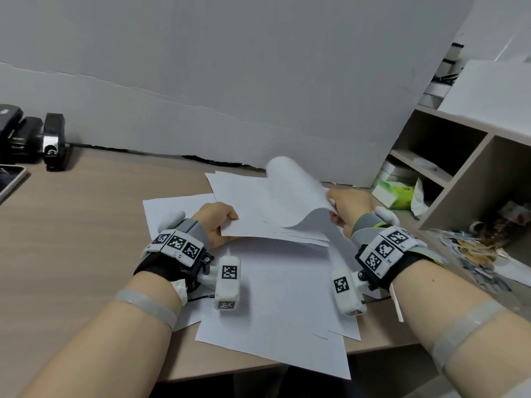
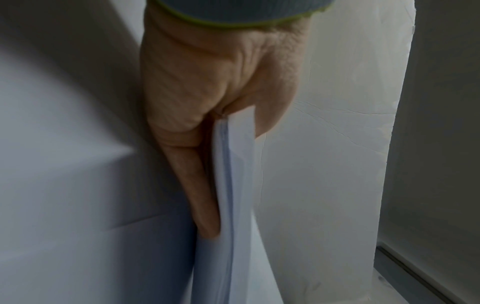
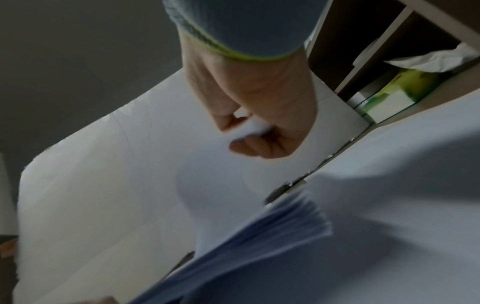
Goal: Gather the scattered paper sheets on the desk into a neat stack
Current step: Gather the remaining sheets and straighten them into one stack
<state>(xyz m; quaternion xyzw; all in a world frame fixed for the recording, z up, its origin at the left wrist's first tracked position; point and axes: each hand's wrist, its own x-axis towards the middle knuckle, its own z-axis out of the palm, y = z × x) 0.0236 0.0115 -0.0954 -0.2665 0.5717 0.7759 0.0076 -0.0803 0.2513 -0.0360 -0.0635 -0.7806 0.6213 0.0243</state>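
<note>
A sheaf of white paper sheets (image 1: pixel 258 208) is held above the desk, its edges fanned and uneven. My left hand (image 1: pixel 215 222) pinches its near left corner, thumb on top and fingers underneath; the left wrist view shows the sheaf (image 2: pixel 231 185) edge-on between thumb and fingers. My right hand (image 1: pixel 344 208) grips the right edge of one curled top sheet (image 1: pixel 296 191), which bends up and over. In the right wrist view the fingers (image 3: pixel 259 146) curl round that sheet (image 3: pixel 221 185). More loose sheets (image 1: pixel 275 317) lie spread on the desk below, one overhanging the front edge.
Black staplers (image 1: pixel 54 142) and a phone (image 1: pixel 8 179) sit at the desk's far left. A grey board (image 1: pixel 230 81) leans behind the papers. On the right stand a wooden shelf unit (image 1: pixel 465 173), a green tissue pack (image 1: pixel 393 193) and a clutter of small items (image 1: pixel 474 245).
</note>
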